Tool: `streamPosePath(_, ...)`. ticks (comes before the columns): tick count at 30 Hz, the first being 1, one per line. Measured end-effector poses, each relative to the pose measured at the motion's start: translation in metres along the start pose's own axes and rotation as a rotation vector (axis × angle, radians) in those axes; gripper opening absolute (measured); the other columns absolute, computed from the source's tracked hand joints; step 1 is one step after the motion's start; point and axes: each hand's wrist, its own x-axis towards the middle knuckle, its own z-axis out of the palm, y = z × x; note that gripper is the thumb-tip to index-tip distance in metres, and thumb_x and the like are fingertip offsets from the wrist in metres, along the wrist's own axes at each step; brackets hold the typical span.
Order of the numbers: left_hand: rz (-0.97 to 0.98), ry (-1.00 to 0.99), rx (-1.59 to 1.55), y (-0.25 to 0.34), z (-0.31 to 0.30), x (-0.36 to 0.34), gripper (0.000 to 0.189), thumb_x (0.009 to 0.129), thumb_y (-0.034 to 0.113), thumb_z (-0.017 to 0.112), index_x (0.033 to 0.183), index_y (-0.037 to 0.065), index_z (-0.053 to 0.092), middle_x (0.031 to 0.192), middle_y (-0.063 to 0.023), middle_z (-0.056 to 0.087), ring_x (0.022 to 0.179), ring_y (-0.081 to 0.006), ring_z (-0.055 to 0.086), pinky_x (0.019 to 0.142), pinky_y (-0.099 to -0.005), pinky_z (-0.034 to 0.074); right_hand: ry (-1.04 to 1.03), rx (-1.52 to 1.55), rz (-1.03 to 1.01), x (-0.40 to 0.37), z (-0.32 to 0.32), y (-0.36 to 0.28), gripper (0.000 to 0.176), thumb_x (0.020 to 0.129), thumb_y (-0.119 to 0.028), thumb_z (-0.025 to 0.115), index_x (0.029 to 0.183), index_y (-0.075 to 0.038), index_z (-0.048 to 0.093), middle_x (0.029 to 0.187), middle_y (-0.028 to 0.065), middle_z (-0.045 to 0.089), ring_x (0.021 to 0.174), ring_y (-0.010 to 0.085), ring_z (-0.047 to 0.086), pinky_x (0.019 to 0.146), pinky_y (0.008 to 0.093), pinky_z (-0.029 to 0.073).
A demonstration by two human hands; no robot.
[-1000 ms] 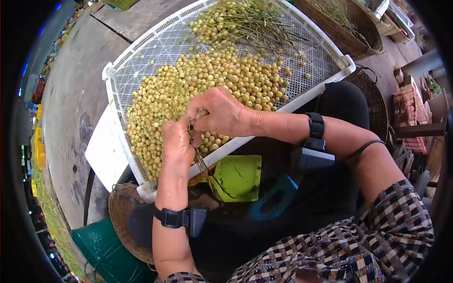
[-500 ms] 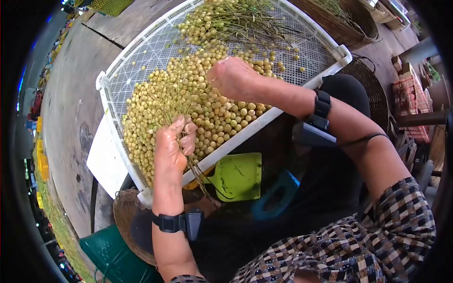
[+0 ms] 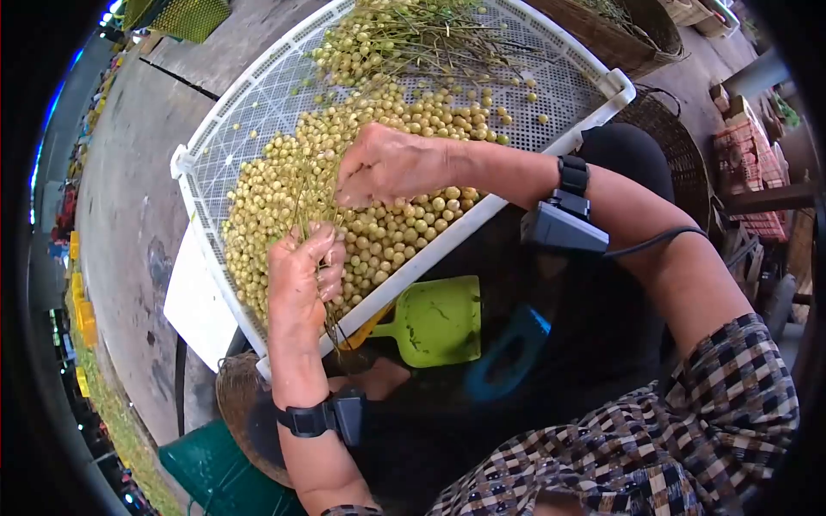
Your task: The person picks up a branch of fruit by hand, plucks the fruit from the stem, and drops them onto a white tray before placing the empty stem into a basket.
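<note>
On my far left is the bare concrete floor (image 3: 129, 172), and a white board (image 3: 194, 301) pokes out from under the near corner of the white mesh tray (image 3: 249, 120), which lies tilted across my lap. My left hand (image 3: 298, 275) sits at the tray's near rim, its grip closed tight around a thin bundle of stems (image 3: 332, 322). Their lower ends trail down past the rim and their tops rise over the heap. A black strap (image 3: 323, 417) with a small box is round that wrist.

The round yellow-green fruits (image 3: 387, 232) lie loose in a thick heap across the middle of the tray, touching both my hands. My right hand (image 3: 387, 163) hangs just above and beyond the left, knuckles up and fingers curled down onto the heap near the stem tops. I cannot tell whether that grip has hold of anything. More unpicked sprigs (image 3: 404, 34) lie at the tray's far end. Below the rim are a green scoop (image 3: 434, 322) and, just beside it, a blue scoop (image 3: 508, 353), with a woven basket (image 3: 667, 129) to the right
</note>
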Motion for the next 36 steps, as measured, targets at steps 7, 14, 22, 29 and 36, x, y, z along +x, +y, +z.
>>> streamPosePath(7,-0.054,0.015,-0.03,0.001,0.001,0.001,0.016,0.083,0.015,0.062,0.088,0.011,0.048,0.062,0.0014,0.046,0.043,-0.0045,0.035,0.035,-0.0186,0.021,0.126,-0.086,-0.062,0.004,0.001,0.01,0.02,0.079,-0.015,0.062,0.085,0.003,0.069,0.066,0.0076,0.064,0.057,0.0115,0.056,0.051,0.0276,0.046)
streamPosePath(14,-0.045,-0.044,-0.121,0.002,-0.018,0.0,0.014,0.084,0.015,0.062,0.087,0.009,0.049,0.065,0.0003,0.047,0.043,-0.0047,0.035,0.035,-0.0193,0.021,0.261,-0.277,0.2,-0.001,-0.032,0.013,0.019,0.078,-0.011,0.061,0.093,-0.002,0.07,0.083,0.0118,0.069,0.067,0.0151,0.063,0.055,0.027,0.05)
streamPosePath(22,-0.055,-0.095,-0.291,-0.002,-0.025,0.003,0.013,0.086,0.019,0.06,0.087,0.01,0.051,0.067,-0.0007,0.048,0.044,-0.0058,0.036,0.037,-0.0196,0.021,0.142,-0.139,0.117,-0.009,0.014,-0.008,0.017,0.074,-0.013,0.069,0.085,-0.001,0.069,0.079,0.0113,0.068,0.07,0.02,0.066,0.057,0.0286,0.053)
streamPosePath(29,-0.042,-0.054,-0.219,-0.001,-0.023,0.001,0.017,0.09,0.025,0.056,0.088,0.009,0.051,0.066,0.0024,0.045,0.044,-0.0051,0.032,0.036,-0.0206,0.022,0.188,0.663,0.34,-0.003,0.034,-0.006,0.022,0.078,-0.011,0.066,0.088,0.008,0.063,0.067,0.01,0.063,0.062,0.0185,0.064,0.052,0.0278,0.052)
streamPosePath(36,-0.056,-0.049,-0.274,-0.002,-0.029,-0.002,0.012,0.087,0.018,0.059,0.086,0.011,0.049,0.065,0.0001,0.047,0.044,-0.0057,0.034,0.038,-0.0202,0.02,0.147,0.191,0.288,-0.007,0.025,-0.011,0.02,0.078,-0.009,0.061,0.088,0.008,0.063,0.064,0.0091,0.061,0.057,0.0141,0.06,0.049,0.026,0.049)
